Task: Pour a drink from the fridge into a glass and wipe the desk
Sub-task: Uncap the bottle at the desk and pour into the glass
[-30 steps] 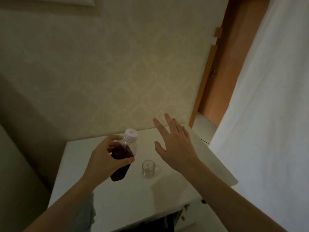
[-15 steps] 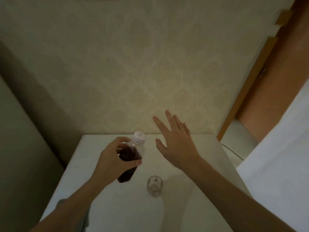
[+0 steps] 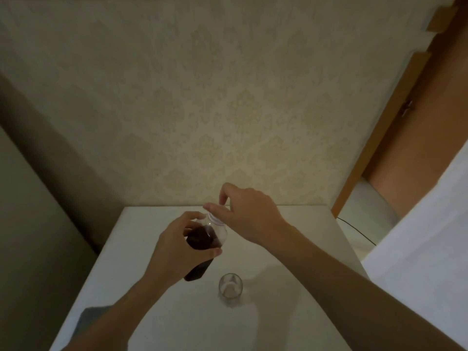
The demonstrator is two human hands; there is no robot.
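A clear plastic bottle (image 3: 202, 240) of dark red drink is held tilted above the white desk (image 3: 141, 249). My left hand (image 3: 177, 252) is wrapped around its body. My right hand (image 3: 243, 214) comes from the right, its fingertips closed on the bottle's white cap (image 3: 215, 219), which is mostly hidden under the fingers. A small empty clear glass (image 3: 230, 286) stands upright on the desk, just below and to the right of the bottle's base.
A grey-blue cloth (image 3: 87, 323) lies at the desk's near left, partly under my left forearm. A patterned wall backs the desk. A white fridge door (image 3: 430, 236) stands at the right, a wooden door frame (image 3: 379, 138) beyond it.
My right hand was open in the air beside the bottle; it has dropped onto the cap and closed its fingers there. The view has tilted down, so the glass sits lower.
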